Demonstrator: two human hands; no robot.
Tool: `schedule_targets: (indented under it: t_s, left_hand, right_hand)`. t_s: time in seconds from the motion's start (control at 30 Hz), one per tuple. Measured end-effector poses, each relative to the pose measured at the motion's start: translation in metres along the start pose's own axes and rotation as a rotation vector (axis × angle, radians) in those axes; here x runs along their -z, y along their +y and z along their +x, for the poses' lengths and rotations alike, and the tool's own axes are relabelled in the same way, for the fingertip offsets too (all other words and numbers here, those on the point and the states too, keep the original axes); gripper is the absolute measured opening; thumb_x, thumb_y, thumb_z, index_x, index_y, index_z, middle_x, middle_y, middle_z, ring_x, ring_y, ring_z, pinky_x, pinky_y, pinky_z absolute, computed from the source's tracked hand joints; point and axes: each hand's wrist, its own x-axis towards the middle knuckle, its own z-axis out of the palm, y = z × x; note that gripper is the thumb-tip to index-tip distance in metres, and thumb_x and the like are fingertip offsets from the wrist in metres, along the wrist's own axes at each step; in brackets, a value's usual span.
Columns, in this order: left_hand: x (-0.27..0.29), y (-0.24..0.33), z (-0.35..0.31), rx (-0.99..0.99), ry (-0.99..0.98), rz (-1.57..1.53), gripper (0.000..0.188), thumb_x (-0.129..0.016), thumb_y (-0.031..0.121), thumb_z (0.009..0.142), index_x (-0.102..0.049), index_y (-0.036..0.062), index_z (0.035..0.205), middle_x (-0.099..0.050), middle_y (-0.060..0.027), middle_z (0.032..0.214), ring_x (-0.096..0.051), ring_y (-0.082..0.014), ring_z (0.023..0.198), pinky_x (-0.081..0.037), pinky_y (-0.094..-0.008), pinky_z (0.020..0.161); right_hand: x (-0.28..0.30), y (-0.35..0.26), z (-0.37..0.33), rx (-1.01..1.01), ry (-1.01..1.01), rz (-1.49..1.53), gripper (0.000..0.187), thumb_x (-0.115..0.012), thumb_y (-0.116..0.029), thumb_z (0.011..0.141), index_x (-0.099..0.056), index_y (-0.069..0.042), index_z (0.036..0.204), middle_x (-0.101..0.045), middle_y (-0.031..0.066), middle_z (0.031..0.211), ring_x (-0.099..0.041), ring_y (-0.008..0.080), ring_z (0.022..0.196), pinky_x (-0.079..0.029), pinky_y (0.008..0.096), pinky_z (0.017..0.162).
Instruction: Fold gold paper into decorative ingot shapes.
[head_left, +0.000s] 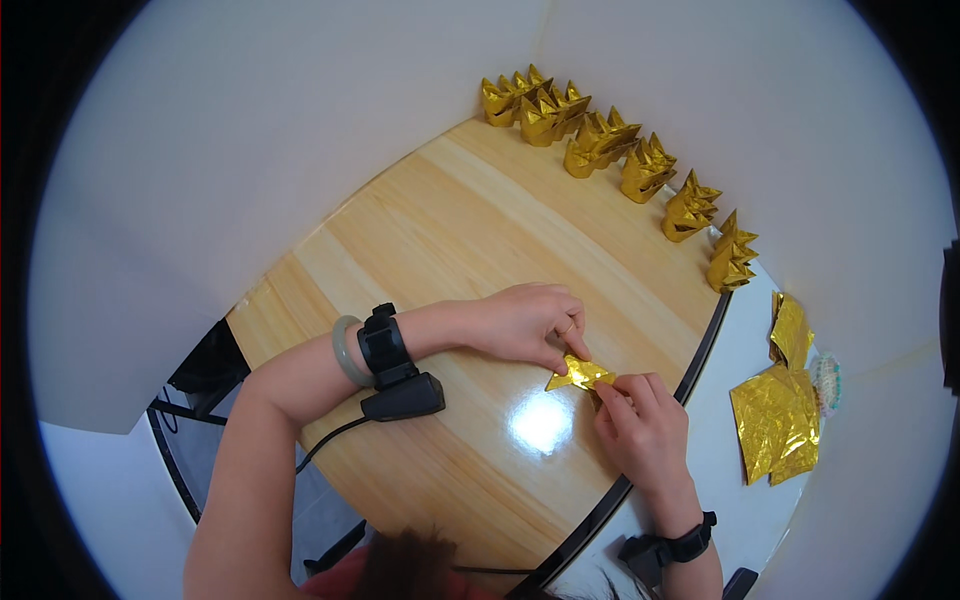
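Seeing at the far left a pale wall [230, 150] and, below it, beside the table's edge, a black object [210, 360] of unclear kind. Stretching the left arm [250, 480] from the lower left over the wooden table [400, 250]. Wearing on this arm a pale green bangle [345, 350] and just beside it, nearer to the hand, a black strap [385, 345] with a black box [403, 397] and a cable [335, 435] going down. Bending the fingers of the left hand [525, 318] and setting thumb and forefinger, narrow, on the upper left part of a small folded gold paper [578, 374]. Holding this gold paper between both hands near the table's right edge, beside a bright patch of light; not being able to tell about its contact with the wood. Having farther away, along the right wall [760, 120], a row of gold paper shapes [650, 168] with pointed tips. Pinching the paper's right end with thumb and forefinger of the right hand [645, 430], and wearing a black wrist strap [693, 542] there. Finding farther right, on a white surface [715, 480], wrinkled gold sheets [778, 420], overlapping, and next to them a pale beaded thing [828, 383].
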Motion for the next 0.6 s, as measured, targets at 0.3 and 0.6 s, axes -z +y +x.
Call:
schedule_targets:
  t_s: [0.3, 0.6]
  left_hand:
    - [0.0, -0.001, 0.0, -0.036, 0.018, -0.005, 0.027, -0.075, 0.022, 0.071, -0.073, 0.0145, 0.097, -0.059, -0.0009, 0.087, -0.052, -0.0197, 0.087, -0.041, -0.0312, 0.079]
    - [-0.001, -0.003, 0.001, -0.066, 0.031, -0.021, 0.027, -0.074, 0.023, 0.072, -0.071, 0.0127, 0.097, -0.058, -0.0021, 0.085, -0.052, -0.0199, 0.085, -0.041, -0.0313, 0.078]
  right_hand:
    - [-0.003, -0.004, 0.0, -0.004, -0.006, 0.01, 0.017, -0.072, -0.004, 0.068, -0.067, -0.003, 0.084, -0.056, 0.0043, 0.078, -0.056, 0.0188, 0.07, -0.047, 0.029, 0.055]
    - [-0.01, -0.002, -0.004, -0.064, 0.039, 0.092, 0.018, -0.074, -0.006, 0.071, -0.064, -0.004, 0.086, -0.061, 0.0063, 0.079, -0.06, 0.0206, 0.069, -0.049, 0.0301, 0.057]
